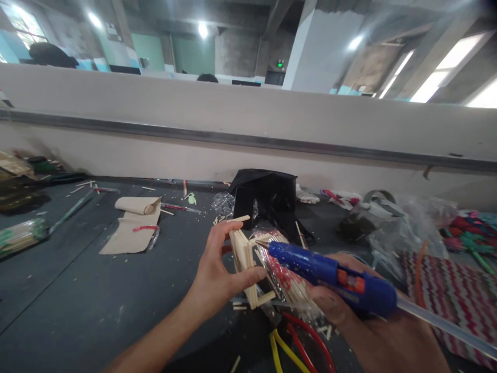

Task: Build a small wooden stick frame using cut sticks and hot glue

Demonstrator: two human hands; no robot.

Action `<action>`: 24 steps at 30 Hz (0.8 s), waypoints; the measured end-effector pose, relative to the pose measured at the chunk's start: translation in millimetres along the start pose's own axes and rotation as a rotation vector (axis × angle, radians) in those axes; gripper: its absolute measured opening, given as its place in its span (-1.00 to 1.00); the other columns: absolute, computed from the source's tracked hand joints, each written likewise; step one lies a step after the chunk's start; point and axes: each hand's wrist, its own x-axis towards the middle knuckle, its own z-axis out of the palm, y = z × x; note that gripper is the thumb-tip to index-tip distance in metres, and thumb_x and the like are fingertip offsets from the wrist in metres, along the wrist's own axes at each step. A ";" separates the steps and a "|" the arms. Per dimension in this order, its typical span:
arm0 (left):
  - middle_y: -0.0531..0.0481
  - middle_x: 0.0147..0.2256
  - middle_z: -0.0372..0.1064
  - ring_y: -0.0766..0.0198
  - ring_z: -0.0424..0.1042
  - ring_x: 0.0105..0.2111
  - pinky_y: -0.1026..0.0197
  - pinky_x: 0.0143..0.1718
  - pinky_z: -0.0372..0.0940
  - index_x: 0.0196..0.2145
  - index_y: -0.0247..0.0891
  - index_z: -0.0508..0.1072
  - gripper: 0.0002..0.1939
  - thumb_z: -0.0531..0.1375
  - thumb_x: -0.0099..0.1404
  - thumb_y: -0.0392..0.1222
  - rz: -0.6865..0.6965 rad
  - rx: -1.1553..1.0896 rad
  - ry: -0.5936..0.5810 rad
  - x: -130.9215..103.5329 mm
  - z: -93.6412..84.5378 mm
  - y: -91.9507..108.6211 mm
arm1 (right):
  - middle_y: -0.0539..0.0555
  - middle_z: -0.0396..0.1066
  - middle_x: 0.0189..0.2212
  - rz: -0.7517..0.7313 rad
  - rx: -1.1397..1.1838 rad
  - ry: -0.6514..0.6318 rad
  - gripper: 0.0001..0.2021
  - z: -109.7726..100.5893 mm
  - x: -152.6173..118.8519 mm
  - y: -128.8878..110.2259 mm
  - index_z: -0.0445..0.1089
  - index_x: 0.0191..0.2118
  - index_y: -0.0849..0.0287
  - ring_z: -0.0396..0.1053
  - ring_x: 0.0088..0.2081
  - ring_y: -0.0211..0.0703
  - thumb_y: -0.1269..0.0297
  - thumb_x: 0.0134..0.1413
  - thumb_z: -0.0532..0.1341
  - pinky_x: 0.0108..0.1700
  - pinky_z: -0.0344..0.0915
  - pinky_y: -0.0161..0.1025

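My left hand is closed around a small structure of pale wooden sticks, held up above the dark table. In my right hand is a blue hot glue gun, with a clear glue stick running out of its back end. The gun's nozzle points left and is right at the upper edge of the stick structure; whether it touches, I cannot tell. Below and behind the hands lies a clear bag of red-tipped matchsticks. Pliers with red and yellow handles lie in front of it.
Brown paper lies on the left, with a bundle of sticks farther out. A black bag sits against the low wall. Plastic bags and a striped knitted cloth are on the right. Stick scraps are scattered about.
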 end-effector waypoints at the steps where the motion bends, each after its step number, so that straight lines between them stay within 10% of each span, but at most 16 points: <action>1: -0.08 0.15 0.08 -0.03 0.23 0.10 -0.11 0.04 0.26 0.02 -0.01 0.25 -0.35 0.41 0.00 -0.09 -0.004 0.000 0.000 -0.2 0.1 0.2 | 0.00 0.52 -0.42 -0.003 -0.002 -0.010 -0.70 0.2 0.2 -0.5 0.46 -0.30 0.04 0.50 -0.41 -0.05 -0.07 -0.01 0.23 -0.34 0.46 -0.24; 14: -0.09 0.03 0.29 0.07 0.39 -0.07 0.02 -0.10 0.35 0.05 -0.04 0.22 -0.32 0.42 0.02 -0.12 -0.162 -0.220 -0.179 -3.2 4.0 1.3 | -0.05 0.48 -0.45 -0.049 0.131 0.000 -0.78 4.8 -0.4 1.4 0.41 -0.32 0.04 0.46 -0.44 -0.15 0.02 0.06 0.19 -0.37 0.40 -0.33; 24: -0.11 0.15 0.18 -0.02 0.31 0.05 -0.07 0.04 0.26 0.12 0.00 0.16 -0.21 0.43 0.00 -0.16 -0.024 -0.123 -0.162 -5.0 3.6 -2.2 | -0.02 0.46 -0.47 0.076 0.300 -0.016 -0.62 1.2 -5.6 1.6 0.44 -0.32 0.01 0.42 -0.45 -0.13 -0.20 -0.02 0.21 -0.43 0.34 -0.31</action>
